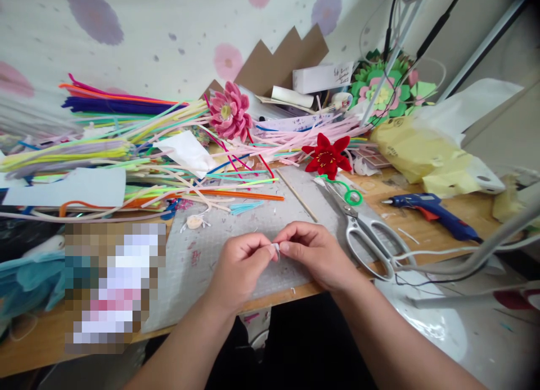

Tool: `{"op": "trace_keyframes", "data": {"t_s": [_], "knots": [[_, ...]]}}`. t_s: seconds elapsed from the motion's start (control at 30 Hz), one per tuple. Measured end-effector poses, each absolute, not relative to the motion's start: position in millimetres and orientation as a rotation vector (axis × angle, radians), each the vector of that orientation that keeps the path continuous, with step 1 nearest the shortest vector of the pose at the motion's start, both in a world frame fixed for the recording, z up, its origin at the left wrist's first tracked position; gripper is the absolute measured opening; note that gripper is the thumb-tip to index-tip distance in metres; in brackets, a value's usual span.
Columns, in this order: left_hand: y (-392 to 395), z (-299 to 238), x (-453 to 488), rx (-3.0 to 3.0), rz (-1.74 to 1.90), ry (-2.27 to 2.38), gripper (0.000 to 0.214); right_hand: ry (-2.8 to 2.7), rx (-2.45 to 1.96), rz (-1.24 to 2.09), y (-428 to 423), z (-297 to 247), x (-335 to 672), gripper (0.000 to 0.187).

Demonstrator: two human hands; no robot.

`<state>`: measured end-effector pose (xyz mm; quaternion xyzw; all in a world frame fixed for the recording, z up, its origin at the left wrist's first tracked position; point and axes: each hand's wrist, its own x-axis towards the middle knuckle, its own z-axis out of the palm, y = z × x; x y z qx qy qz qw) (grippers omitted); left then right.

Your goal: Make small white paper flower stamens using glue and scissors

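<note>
My left hand (245, 266) and my right hand (314, 252) meet above the front of a grey cutting mat (185, 283). Both are closed in a pinch, thumb against fingers, on one small white piece (277, 247). Most of it is hidden by the fingertips, so I cannot tell its kind. Silver-handled scissors (358, 232) lie right of my right hand, with a green pipe cleaner loop (353, 197) by the blades. Beyond my hands are a thin wooden stick (297, 196), short light-blue pieces (247, 207) and a small cream disc with white strands (194, 222).
Bundles of coloured pipe cleaners (101, 151) spread across the back left. A pink flower (230, 113) and a red flower (327, 155) stand behind the mat. A blue glue gun (439, 210) lies at right, near a yellow plastic bag (409, 148) and a grey lamp arm (498, 241).
</note>
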<state>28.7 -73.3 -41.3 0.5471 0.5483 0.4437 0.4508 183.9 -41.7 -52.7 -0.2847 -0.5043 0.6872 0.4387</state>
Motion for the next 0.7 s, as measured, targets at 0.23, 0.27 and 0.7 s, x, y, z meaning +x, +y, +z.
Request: {"op": "trace_keyframes", "data": {"t_s": [0.23, 0.27, 0.7], "knots": [[-75.3, -39.6, 30.7, 1.526, 1.073, 1.458, 0.022, -1.339, -0.777, 1.623, -42.8, -47.6, 183.4, 0.004], [-75.8, -39.0, 31.1, 1.556, 1.072, 1.478, 0.023, -1.355, -0.796, 1.601, -43.0, -47.2, 183.4, 0.004], [-77.0, -39.8, 32.2, 1.82, 1.081, 1.555, 0.025, -1.558, -0.939, 1.319, -44.0, -46.8, 184.2, 0.008]]}}
